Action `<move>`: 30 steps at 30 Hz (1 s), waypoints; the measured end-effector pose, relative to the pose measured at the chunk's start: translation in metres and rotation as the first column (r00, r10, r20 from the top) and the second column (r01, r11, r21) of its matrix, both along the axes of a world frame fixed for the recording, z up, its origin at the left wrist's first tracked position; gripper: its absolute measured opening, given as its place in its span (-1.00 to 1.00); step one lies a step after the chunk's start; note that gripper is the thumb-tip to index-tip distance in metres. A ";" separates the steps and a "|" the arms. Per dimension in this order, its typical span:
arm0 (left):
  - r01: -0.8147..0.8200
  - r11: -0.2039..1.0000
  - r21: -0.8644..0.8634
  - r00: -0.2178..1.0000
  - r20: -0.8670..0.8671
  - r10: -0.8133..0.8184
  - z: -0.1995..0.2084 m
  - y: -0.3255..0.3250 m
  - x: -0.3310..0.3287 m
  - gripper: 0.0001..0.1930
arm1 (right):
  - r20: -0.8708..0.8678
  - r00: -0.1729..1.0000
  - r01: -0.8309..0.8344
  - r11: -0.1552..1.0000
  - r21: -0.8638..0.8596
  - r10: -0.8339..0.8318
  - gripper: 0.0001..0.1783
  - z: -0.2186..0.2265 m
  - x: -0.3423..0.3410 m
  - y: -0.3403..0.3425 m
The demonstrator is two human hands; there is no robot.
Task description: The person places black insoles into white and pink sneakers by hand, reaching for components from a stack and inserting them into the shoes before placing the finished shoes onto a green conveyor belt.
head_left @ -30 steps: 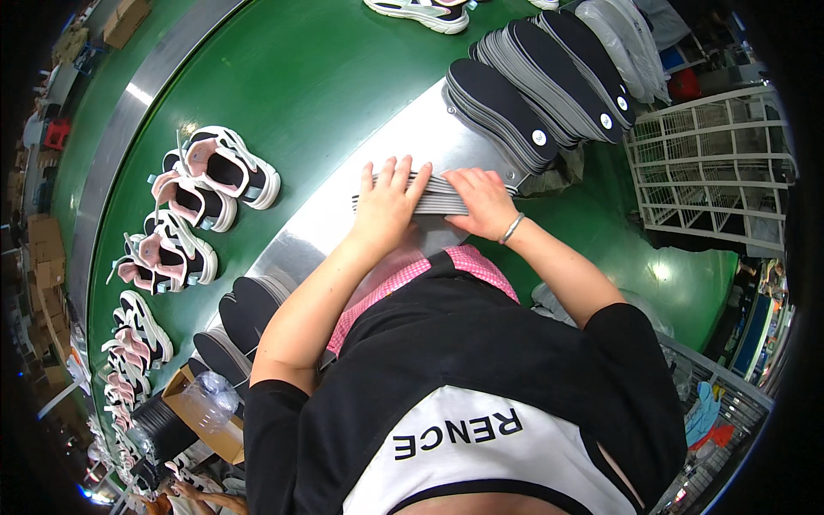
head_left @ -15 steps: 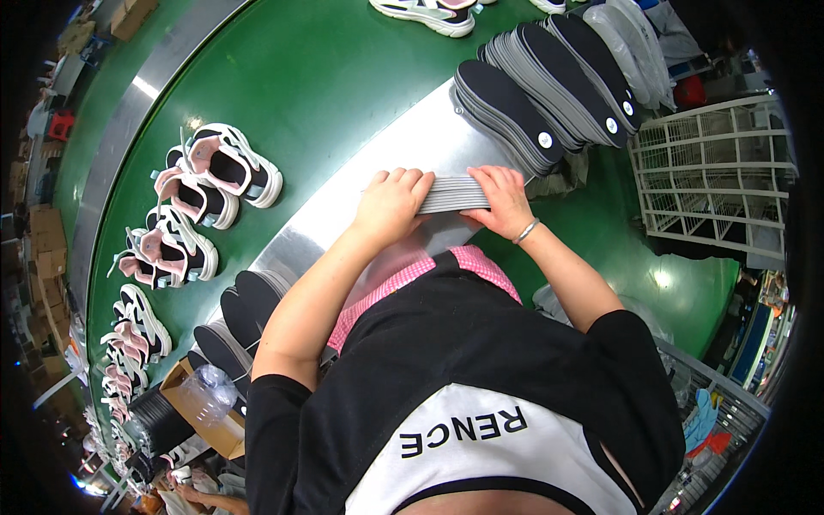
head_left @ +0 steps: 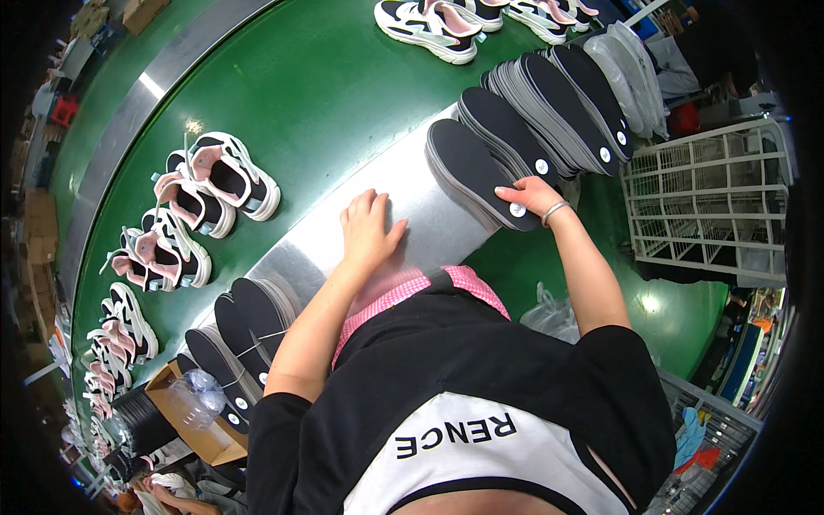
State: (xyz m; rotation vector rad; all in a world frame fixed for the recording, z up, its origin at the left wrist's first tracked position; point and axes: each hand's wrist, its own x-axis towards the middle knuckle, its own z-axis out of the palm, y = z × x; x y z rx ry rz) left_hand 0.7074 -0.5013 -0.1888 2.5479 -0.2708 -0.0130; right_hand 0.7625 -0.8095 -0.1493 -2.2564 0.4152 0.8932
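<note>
A stack of black insoles [head_left: 468,163] with grey layered edges lies at the near end of a row of similar stacks. My right hand [head_left: 539,199] grips its heel end, thumb on top beside a round white sticker; the fingers underneath are partly hidden. Over the bare metal worktop [head_left: 403,180], my left hand [head_left: 369,230] is empty with its fingers spread. More insole stacks [head_left: 541,103] stand just beyond the held one. Behind my left forearm are other black insole stacks [head_left: 245,326], one of them tied with a thin band.
Pink, black and white sneakers [head_left: 227,176] line the green conveyor [head_left: 318,77] at left; others [head_left: 429,30] stand at the far side. An open cardboard box [head_left: 210,442] with clear plastic sits lower left. A white wire rack [head_left: 708,197] stands at right, near plastic-wrapped items [head_left: 631,77].
My hands have parted. The insole stack, earlier held on edge between both hands, now lies flat at the row's end in my right hand. My left hand has let go and opened.
</note>
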 end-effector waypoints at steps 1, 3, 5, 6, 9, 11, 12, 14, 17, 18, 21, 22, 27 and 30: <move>-0.013 1.000 -0.004 1.000 0.001 0.013 -0.004 0.003 -0.006 -0.49 | 0.039 0.991 -0.118 0.984 -0.136 0.124 -0.39 0.007 0.002 0.003; -0.040 0.999 -0.012 0.999 0.002 0.041 -0.009 0.007 -0.016 -0.49 | 0.038 0.935 -0.284 0.809 -0.514 0.352 -0.42 0.036 0.000 0.019; -0.043 0.999 -0.020 0.997 -0.071 0.042 -0.013 0.005 -0.017 -0.45 | 0.242 0.900 -0.149 0.779 -0.609 0.362 -0.52 0.047 0.005 0.024; -0.037 0.999 -0.012 0.995 -0.089 0.036 -0.014 0.002 -0.017 -0.43 | 0.417 0.846 -0.053 0.829 -0.556 0.333 -0.61 0.045 0.009 0.018; -0.001 0.998 0.066 0.989 -0.151 0.011 -0.013 -0.006 -0.016 -0.35 | 0.616 0.632 -0.111 0.842 -0.528 0.470 -0.45 0.023 0.030 0.003; 0.025 0.995 0.094 0.983 -0.184 -0.007 -0.014 -0.011 -0.015 -0.32 | 0.504 0.702 -0.131 0.787 -0.603 0.503 -0.16 0.000 0.038 -0.001; 0.029 0.996 0.088 0.980 -0.201 -0.011 -0.014 -0.010 -0.015 -0.30 | 0.469 0.727 -0.125 0.768 -0.628 0.502 -0.16 -0.007 0.040 -0.001; 0.042 0.996 0.081 0.974 -0.224 -0.023 -0.015 -0.010 -0.014 -0.29 | 0.459 0.740 -0.139 0.780 -0.610 0.492 -0.20 -0.018 0.041 -0.006; 0.036 0.994 0.101 0.971 -0.240 -0.011 -0.015 -0.008 -0.015 -0.29 | 0.477 0.801 -0.139 0.887 -0.440 0.362 -0.25 -0.009 0.035 0.000; 0.035 0.993 0.112 0.972 -0.236 -0.007 -0.015 -0.010 -0.015 -0.28 | 0.524 0.795 -0.142 0.934 -0.329 0.306 -0.26 -0.014 0.038 -0.011; 0.050 0.995 0.084 0.979 -0.204 -0.032 -0.009 -0.025 -0.003 -0.29 | 0.634 0.773 0.052 0.998 -0.022 -0.027 -0.24 -0.045 0.046 -0.042; 0.054 0.996 0.069 0.980 -0.193 -0.039 -0.003 -0.031 0.002 -0.30 | 0.500 0.864 0.042 0.998 0.049 -0.061 -0.23 -0.043 0.049 -0.046; 0.373 0.922 0.103 0.922 0.073 -0.381 0.025 -0.081 0.041 -0.36 | -0.071 0.968 0.252 0.948 0.196 -0.242 -0.20 0.009 0.072 -0.017; 0.492 0.842 0.221 0.863 0.002 -0.505 0.020 -0.094 0.053 -0.37 | -0.107 0.970 0.245 0.879 0.409 -0.220 -0.33 -0.001 0.068 -0.023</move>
